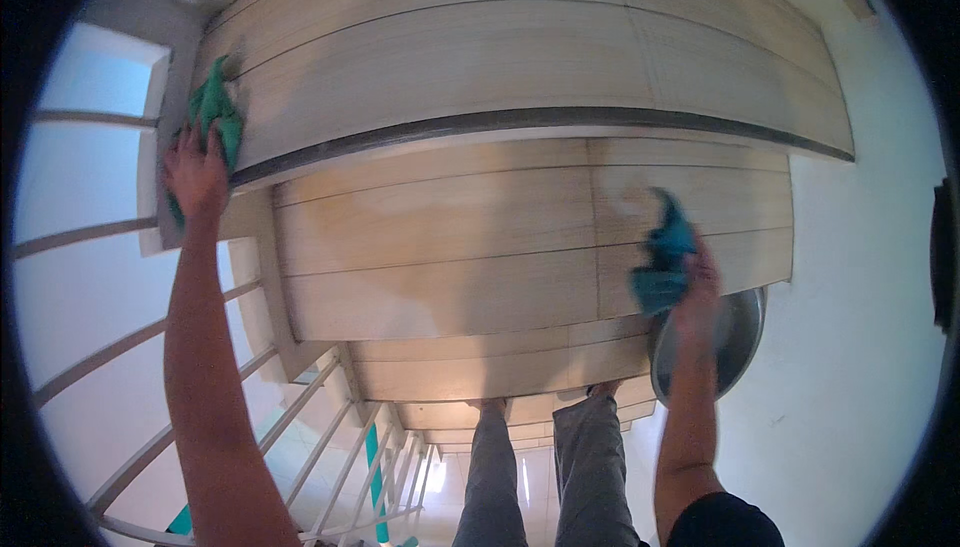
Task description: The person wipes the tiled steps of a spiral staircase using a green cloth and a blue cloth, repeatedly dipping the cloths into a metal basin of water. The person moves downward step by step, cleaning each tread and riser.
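My left hand [197, 172] presses a green cloth [216, 108] onto the left end of an upper stair tread [450, 59], beside the railing. Part of that cloth shows past the fingers, and part lies under the hand. On the right, a teal cloth [664, 258] hangs bunched in my right hand [699, 269], which is blurred. This hand is over the right part of the lower tiled step [450, 247]. Beneath my right forearm stands a round metal basin [739, 344]; the arm hides part of its inside.
A railing with pale bars [97, 236] runs along the left. A white wall [847, 307] borders the steps on the right. The upper tread has a dark nosing [525, 118]. My legs in grey trousers [589, 457] stand on lower steps. A green pole [375, 472] shows behind the bars.
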Demonstrator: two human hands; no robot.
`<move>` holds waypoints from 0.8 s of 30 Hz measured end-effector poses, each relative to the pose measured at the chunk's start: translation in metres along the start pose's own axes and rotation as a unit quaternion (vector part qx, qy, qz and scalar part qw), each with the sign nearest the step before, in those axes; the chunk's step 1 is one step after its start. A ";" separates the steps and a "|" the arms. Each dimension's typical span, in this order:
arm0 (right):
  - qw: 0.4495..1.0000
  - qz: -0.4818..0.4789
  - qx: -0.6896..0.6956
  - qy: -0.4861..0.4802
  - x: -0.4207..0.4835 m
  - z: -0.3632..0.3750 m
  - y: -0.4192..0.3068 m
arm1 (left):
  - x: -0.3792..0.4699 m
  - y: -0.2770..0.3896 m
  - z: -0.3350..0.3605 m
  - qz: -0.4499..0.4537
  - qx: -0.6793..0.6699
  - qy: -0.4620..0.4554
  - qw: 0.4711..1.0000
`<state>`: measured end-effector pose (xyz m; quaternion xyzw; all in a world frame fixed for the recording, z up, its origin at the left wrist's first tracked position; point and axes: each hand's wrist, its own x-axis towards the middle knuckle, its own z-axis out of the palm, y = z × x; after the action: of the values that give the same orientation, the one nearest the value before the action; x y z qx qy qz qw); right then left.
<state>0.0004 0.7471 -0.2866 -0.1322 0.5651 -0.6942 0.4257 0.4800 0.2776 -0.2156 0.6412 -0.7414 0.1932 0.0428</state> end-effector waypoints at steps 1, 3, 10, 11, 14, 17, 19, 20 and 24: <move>0.976 -0.067 -0.181 0.101 0.001 -0.041 -0.018 | 0.005 -0.010 0.007 -0.007 0.006 -0.018 1.000; 0.866 -0.052 -0.468 0.168 0.013 -0.124 -0.023 | 0.015 -0.037 0.031 0.039 0.036 -0.022 0.998; 0.517 -0.032 -0.811 0.272 0.128 -0.274 -0.026 | 0.031 -0.078 0.058 0.004 -0.109 0.005 0.994; 0.468 -0.030 -0.840 0.272 0.149 -0.280 -0.034 | 0.032 -0.070 0.066 0.011 -0.134 0.002 0.991; 0.510 -0.115 -0.829 0.196 0.168 -0.207 -0.005 | 0.024 -0.053 0.064 0.012 -0.181 -0.006 0.983; 0.565 -0.219 -0.791 0.088 0.133 -0.054 0.049 | 0.045 -0.116 0.039 0.061 -0.104 0.029 0.992; 0.596 -0.219 -0.773 -0.022 0.098 -0.022 0.053 | 0.035 -0.099 0.051 0.005 -0.058 0.007 0.998; 0.578 -0.189 -0.792 -0.047 0.092 -0.027 0.046 | 0.031 -0.089 0.050 -0.025 -0.032 -0.005 0.999; 0.500 -0.085 -0.862 0.001 0.107 -0.094 0.005 | 0.014 -0.006 0.015 -0.143 0.036 -0.099 0.984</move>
<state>-0.1242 0.7310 -0.3535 -0.4802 0.8701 0.1039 0.0392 0.4864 0.2581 -0.2238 0.7580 -0.6348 0.1472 -0.0271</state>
